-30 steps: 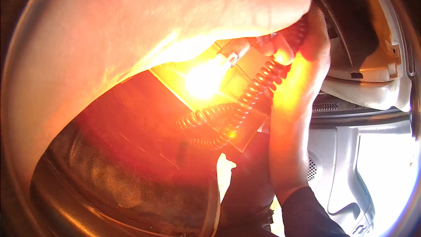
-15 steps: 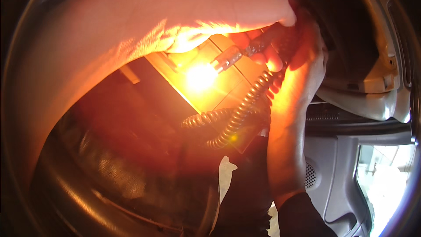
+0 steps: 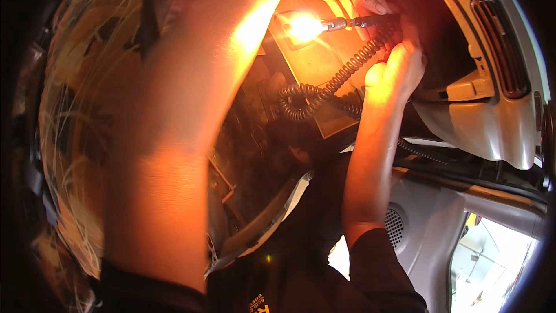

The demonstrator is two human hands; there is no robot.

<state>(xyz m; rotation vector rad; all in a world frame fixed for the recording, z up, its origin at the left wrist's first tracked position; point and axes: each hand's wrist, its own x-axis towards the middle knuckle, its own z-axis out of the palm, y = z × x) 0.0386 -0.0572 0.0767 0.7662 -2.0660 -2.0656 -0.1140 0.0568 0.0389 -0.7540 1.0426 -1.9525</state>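
The lit probe lamp glows orange-yellow at upper centre; its coiled cord is black; the dashboard trim, right, is pale grey.

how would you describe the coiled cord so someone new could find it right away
Start at the glowing lamp near the top of the picture, lit orange. From its dark handle by the right hand, the coiled cord runs down-left and loops on a flat panel. It is the only black spiral there.
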